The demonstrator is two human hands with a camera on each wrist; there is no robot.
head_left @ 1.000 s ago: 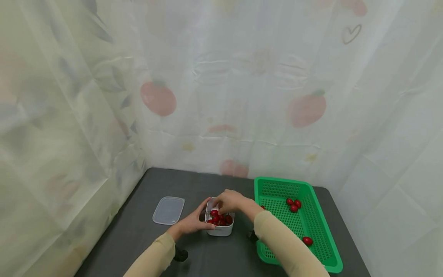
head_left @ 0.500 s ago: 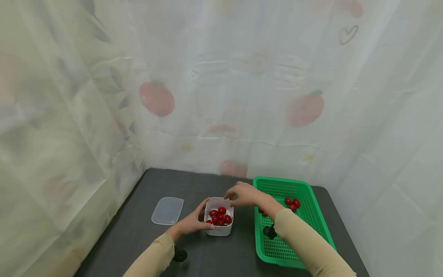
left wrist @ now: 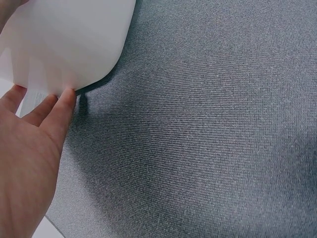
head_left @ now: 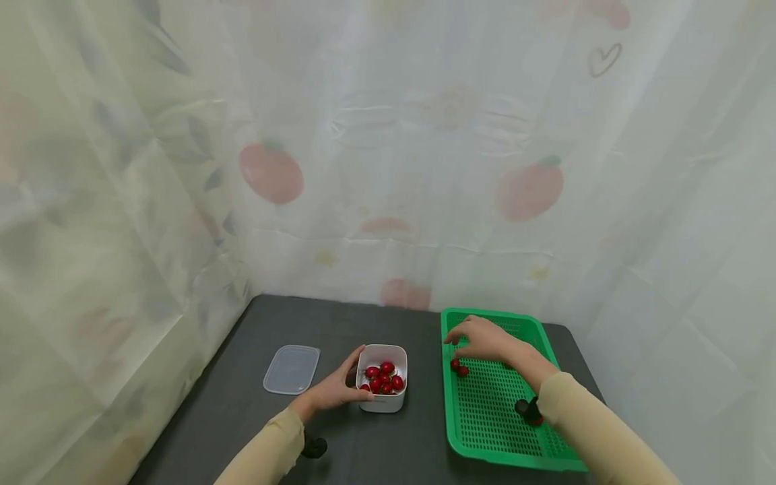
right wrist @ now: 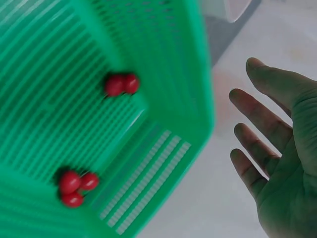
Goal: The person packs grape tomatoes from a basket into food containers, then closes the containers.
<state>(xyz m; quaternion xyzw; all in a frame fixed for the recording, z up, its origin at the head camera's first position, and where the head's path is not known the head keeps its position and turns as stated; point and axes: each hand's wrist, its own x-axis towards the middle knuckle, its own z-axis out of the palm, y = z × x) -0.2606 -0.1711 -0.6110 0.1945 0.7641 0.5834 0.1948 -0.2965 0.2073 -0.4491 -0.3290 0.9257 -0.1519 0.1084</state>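
My left hand grips a small white container, thumb along the near side and fingers round the left side. In the left wrist view its fingertips press against the container's smooth wall. Several red cherries lie inside. Over the far left part of a green basket, my right hand hovers with nothing in it. The right wrist view shows its fingers spread beside the basket rim. Two cherries lie close together on the basket floor, and another cluster of cherries sits near the far end.
A clear flat lid lies left of the container on the dark grey tabletop. Another cherry in the basket is partly covered by the black wrist camera. Patterned curtains enclose the table at the back and sides.
My right hand has come out of the container and moved right, over the basket. The left hand stays on the container, whose cherries are now in plain sight.
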